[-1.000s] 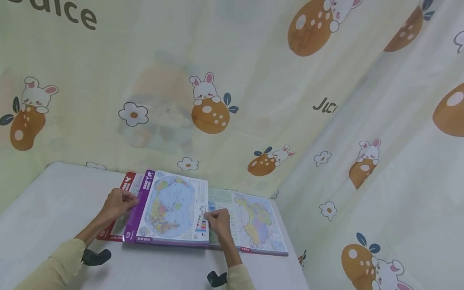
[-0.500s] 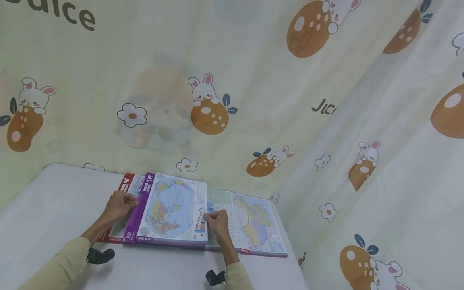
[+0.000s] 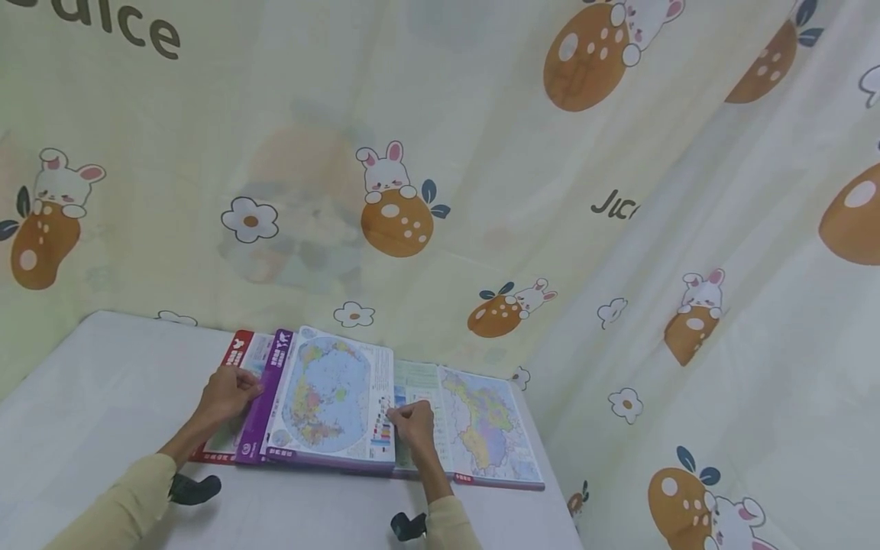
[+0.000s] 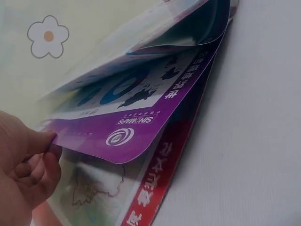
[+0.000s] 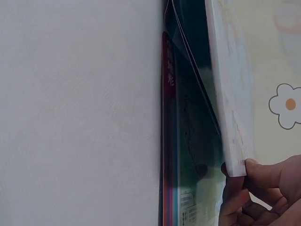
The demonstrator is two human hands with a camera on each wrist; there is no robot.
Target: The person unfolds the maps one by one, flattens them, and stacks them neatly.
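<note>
In the head view a folded world map (image 3: 337,397) with a purple edge strip lies raised over other folded maps. My left hand (image 3: 227,393) pinches its purple edge on the left; the left wrist view shows thumb and finger gripping the purple sheet (image 4: 120,136). Above that sheet the upper folds gape apart. My right hand (image 3: 415,424) pinches the right edge of the same map, and in the right wrist view the thumb lies over the corner of the white folded stack (image 5: 233,136). Underneath is a red-edged map (image 3: 237,351), partly covered.
To the right, a folded map with a coloured country map (image 3: 484,428) lies flat on the white table (image 3: 137,382). A curtain (image 3: 302,99) printed with rabbits and fruit hangs behind and at the right. Black wrist mounts (image 3: 195,489) sit below both hands.
The map's white-bordered top panel has shifted slightly right against its purple strip. My left hand has moved slightly right and down; the right hand holds nearly the same place.
</note>
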